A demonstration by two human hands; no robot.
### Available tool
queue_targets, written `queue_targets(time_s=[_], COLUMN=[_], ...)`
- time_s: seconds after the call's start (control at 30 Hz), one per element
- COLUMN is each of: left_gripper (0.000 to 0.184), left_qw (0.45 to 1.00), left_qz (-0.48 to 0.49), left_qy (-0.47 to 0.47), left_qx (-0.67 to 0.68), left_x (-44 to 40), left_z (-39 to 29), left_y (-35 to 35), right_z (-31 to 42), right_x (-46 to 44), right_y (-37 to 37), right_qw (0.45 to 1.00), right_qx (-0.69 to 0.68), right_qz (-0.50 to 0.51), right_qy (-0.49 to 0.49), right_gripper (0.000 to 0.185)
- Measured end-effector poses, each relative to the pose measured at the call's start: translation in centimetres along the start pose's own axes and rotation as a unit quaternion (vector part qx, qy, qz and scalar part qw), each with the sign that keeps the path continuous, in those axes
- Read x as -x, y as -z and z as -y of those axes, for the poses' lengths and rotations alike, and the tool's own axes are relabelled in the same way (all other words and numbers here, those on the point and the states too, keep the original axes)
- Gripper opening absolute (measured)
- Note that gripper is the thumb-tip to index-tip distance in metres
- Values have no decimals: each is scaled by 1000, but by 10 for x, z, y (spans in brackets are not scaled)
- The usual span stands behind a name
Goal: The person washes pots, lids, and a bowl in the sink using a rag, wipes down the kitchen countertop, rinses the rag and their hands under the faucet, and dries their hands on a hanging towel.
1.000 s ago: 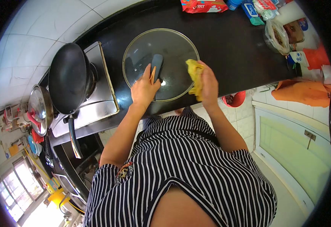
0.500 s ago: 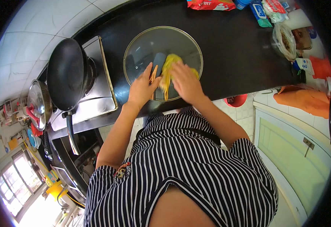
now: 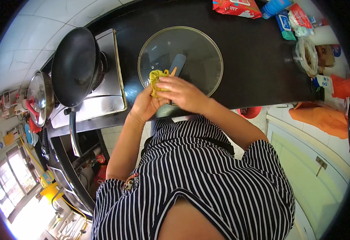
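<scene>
A crumpled yellow-green cloth [image 3: 157, 81] is bunched between my two hands, over the near left edge of a large round glass lid [image 3: 199, 44] with a metal rim. My left hand [image 3: 143, 105] grips the cloth from the left, its fingers partly covered. Across it comes my right hand [image 3: 186, 96], slightly blurred, fingers curled onto the cloth. A spatula with a blue-grey head [image 3: 178, 63] and a wood-coloured handle slants over the lid. My right hand hides most of its handle, so I cannot tell whether a hand also touches it.
On the left, a black wok [image 3: 75, 66] sits on the steel gas stove [image 3: 113, 60], its handle pointing toward me. A glass-lidded pot [image 3: 39, 98] stands beyond it. Packets, including a red one [image 3: 239, 8], and a bagged bowl [image 3: 306, 58] line the dark counter's [image 3: 255, 60] far right.
The cloth and my right hand have moved left from the lid's middle to my left hand. The spatula has tilted rightward, and my view has shifted slightly.
</scene>
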State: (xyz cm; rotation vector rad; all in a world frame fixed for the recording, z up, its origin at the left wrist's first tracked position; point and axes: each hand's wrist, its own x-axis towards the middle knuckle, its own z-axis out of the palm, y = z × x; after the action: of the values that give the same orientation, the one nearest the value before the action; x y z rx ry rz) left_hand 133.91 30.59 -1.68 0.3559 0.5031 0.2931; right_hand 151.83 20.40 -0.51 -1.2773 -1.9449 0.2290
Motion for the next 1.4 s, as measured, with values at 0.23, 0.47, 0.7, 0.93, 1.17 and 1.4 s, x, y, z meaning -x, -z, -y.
queue_targets(time_s=[0.23, 0.47, 0.7, 0.93, 1.17, 1.4], left_gripper=[43, 52, 60, 52, 49, 50], left_qw=[985, 424, 459, 447, 457, 458], left_qz=[-87, -113, -178, -160, -193, -201], left_qy=[27, -298, -162, -210, -205, -223], left_qx=[-146, -848, -855, -855, -844, -837], left_x=[8, -18, -17, -18, -18, -20], left_z=[3, 27, 31, 30, 35, 36], left_y=[-26, -51, -59, -56, -57, -55], right_z=[-119, -38, -18, -153, -144, -43], right_x=[-16, 44, 83, -59, -79, 108], right_y=[27, 23, 31, 9, -3, 43], right_qw=[946, 973, 987, 994, 989, 990], right_qx=[119, 112, 102, -49, -40, 104], right_qz=[-233, -95, 46, 88, 141, 18], right_qy=[-192, -181, -116, -29, 12, -98], right_gripper=[33, 34, 37, 28, 22, 16])
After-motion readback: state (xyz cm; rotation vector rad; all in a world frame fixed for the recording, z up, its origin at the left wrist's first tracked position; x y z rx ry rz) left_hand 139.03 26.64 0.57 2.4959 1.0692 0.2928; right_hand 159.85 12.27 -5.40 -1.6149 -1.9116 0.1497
